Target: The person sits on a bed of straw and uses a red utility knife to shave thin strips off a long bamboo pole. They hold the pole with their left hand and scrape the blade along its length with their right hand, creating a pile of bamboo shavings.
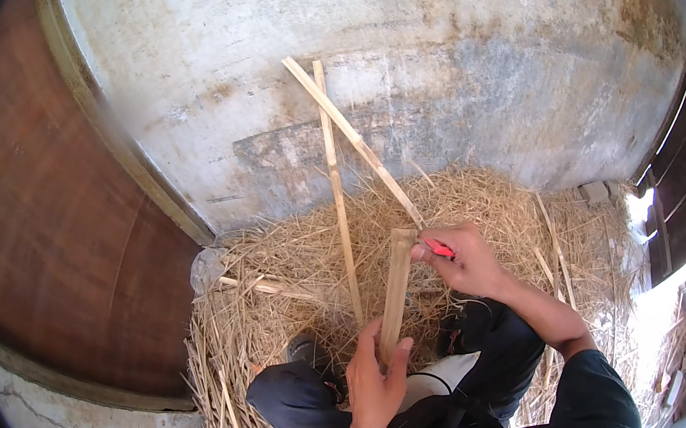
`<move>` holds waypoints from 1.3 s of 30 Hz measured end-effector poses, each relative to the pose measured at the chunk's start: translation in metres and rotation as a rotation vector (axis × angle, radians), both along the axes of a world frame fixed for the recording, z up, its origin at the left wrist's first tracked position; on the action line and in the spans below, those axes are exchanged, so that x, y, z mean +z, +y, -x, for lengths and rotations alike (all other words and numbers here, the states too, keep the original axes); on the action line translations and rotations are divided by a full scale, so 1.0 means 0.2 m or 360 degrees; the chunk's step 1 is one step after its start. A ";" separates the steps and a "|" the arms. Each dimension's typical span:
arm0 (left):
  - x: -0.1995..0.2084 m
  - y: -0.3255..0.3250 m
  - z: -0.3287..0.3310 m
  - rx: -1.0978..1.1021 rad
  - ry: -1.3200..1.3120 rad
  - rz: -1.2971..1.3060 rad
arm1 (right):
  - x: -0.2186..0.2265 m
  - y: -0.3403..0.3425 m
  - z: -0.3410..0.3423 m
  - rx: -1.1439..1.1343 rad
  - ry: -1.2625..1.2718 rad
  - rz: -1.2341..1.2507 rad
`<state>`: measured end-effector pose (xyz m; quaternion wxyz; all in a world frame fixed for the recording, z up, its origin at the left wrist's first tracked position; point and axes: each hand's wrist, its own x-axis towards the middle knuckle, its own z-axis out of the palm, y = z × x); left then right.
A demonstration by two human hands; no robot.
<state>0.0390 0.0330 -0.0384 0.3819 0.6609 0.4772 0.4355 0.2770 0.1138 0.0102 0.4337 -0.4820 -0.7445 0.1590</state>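
Weathered wall (pixel 439 19) over a floor deep in straw-like litter (pixel 479 196). Left hand (pixel 379 375) nearest, fingers wrapped round the lower end of a pale slat (pixel 396 294), which slants up between both hands. Right hand (pixel 472 262) at its top, curled on a red tool (pixel 440 247). Slat probably light, stiff, splintery; grip its broad faces. Beyond the hands, two thin strips (pixel 334 172) appear to lean wallward.

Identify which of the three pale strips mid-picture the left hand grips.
The broad strip, its lower end in the left hand. It looks wider than the upright thin strip and the slanted thin strip, both reaching up before the wall.
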 end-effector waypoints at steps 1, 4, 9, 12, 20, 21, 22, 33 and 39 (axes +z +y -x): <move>-0.01 0.00 -0.01 0.0031 0.0025 0.0009 | 0.01 -0.02 0.01 -0.0003 0.0025 -0.0012; -0.02 -0.01 -0.02 0.0083 -0.0049 0.0076 | 0.01 -0.03 0.03 -0.0048 0.0041 -0.0082; -0.01 -0.03 -0.02 0.0051 -0.0093 0.0058 | 0.03 -0.05 0.05 -0.0016 0.0062 -0.0125; -0.05 -0.03 0.04 -0.0129 -0.0326 0.0350 | 0.05 -0.04 -0.02 0.0144 0.0030 0.0069; -0.01 -0.02 0.12 -0.0443 -0.0698 0.0743 | 0.05 -0.03 -0.04 0.0479 0.0308 0.0088; 0.00 -0.03 0.12 -0.0462 -0.0741 0.0789 | 0.05 -0.03 -0.05 0.0500 0.0290 0.0130; 0.00 -0.03 0.12 -0.0481 -0.0783 0.0835 | 0.06 -0.04 -0.06 0.0522 0.0271 0.0173; 0.00 -0.03 0.18 -0.0722 -0.1059 0.1101 | 0.06 -0.04 -0.08 0.0730 0.0502 0.0447; -0.01 -0.02 0.19 -0.0680 -0.1093 0.1177 | 0.04 -0.02 -0.06 0.0724 0.0512 0.0520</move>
